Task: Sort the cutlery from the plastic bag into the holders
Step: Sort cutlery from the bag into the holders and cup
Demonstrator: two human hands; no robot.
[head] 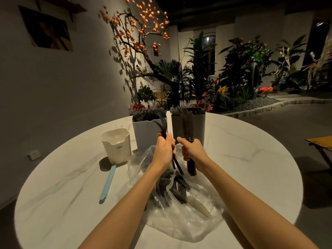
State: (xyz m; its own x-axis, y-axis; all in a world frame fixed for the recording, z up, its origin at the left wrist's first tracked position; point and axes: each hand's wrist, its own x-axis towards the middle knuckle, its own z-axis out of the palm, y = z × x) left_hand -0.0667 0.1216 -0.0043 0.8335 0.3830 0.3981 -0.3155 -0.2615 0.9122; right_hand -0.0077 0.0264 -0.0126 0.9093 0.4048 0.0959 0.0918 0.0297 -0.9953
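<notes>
Hands raised over plastic bag (181, 218) on table (59, 186) | left hand (164, 150) fingers grip black forks (162, 125), tines toward grey holder (149, 133) | right hand (191, 150) clasps black bundle (187, 125) before dark holder (188, 126), likely presorted by type | more cutlery remains bagged.

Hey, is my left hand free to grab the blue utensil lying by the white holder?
Probably not yet: the left hand grips a bundle of black cutlery. The blue utensil lies uncovered on the table's left side.
</notes>
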